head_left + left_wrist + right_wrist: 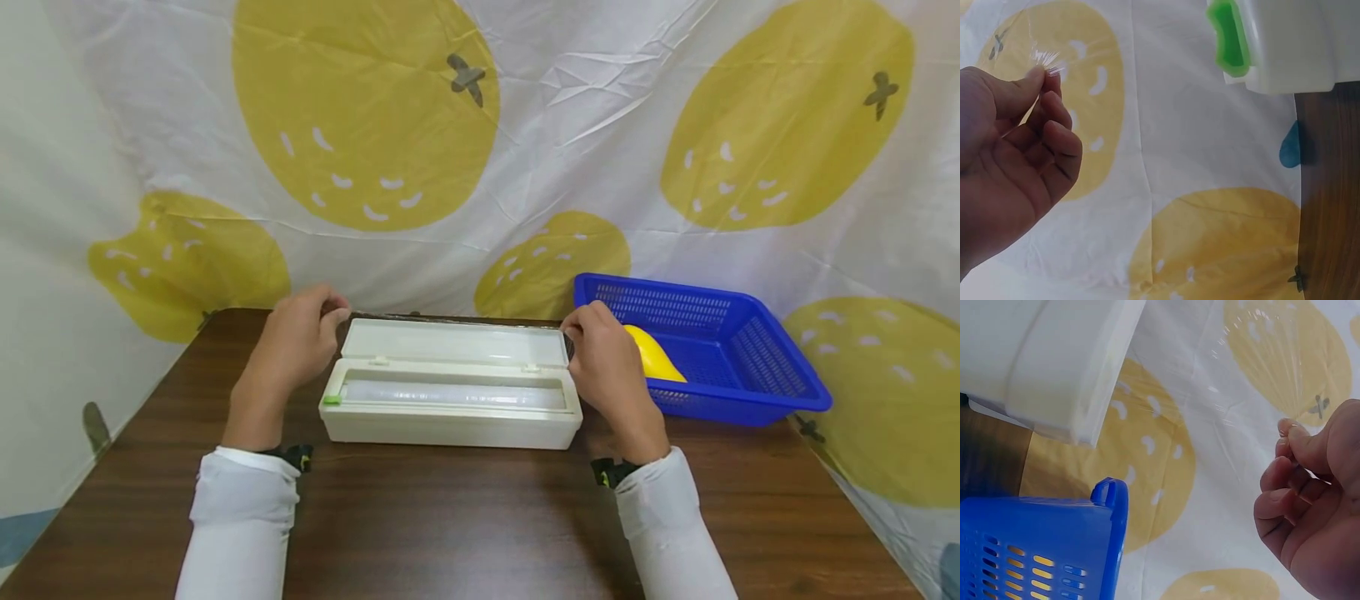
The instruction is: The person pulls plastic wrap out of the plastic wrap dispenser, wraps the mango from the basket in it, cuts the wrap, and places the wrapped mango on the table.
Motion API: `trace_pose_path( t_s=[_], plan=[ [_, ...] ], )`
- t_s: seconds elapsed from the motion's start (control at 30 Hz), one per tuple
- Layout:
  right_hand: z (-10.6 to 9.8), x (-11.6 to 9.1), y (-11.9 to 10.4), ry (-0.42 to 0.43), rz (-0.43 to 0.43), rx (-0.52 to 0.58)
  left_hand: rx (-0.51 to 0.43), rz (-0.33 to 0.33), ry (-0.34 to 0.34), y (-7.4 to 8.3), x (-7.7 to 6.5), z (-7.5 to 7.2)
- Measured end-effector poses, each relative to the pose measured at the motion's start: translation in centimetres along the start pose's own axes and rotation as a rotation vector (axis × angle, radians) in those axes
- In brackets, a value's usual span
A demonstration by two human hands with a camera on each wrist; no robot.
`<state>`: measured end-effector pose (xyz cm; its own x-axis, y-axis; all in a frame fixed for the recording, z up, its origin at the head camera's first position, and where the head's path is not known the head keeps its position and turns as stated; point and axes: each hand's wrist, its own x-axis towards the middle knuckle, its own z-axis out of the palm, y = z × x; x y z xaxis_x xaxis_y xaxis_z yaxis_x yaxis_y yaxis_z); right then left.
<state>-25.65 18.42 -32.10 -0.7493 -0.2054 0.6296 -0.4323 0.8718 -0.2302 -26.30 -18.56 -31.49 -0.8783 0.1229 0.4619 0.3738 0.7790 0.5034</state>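
Observation:
A white dispenser box (450,431) lies lengthwise on the table, its clear-topped lid (453,340) tipped back. Inside is a roll of plastic wrap (450,394), and a green slider (332,400) sits at the box's left end. Beyond the box's far left corner, my left hand (296,342) pinches a gathered corner of clear plastic wrap (1046,60) between thumb and forefinger. At the far right corner, my right hand (609,354) pinches the other corner, and the thin sheet (1266,362) fans out in creases from those fingertips. Both hands' remaining fingers are curled in.
To the right stands a blue perforated basket (750,396) holding a smooth yellow object (654,357), partly hidden by my right hand. A cloth (570,158) printed with yellow fruit hangs behind the brown table (450,525), along its far edge.

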Motion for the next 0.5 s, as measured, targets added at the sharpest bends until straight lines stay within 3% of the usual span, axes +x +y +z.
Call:
trace_pose_path(
  t_s=[0.5],
  plan=[
    [-0.6, -0.2, 0.3, 0.246, -0.134, 0.032, -0.014, 0.092, 0.219, 1.3, -0.7, -0.2]
  ],
)
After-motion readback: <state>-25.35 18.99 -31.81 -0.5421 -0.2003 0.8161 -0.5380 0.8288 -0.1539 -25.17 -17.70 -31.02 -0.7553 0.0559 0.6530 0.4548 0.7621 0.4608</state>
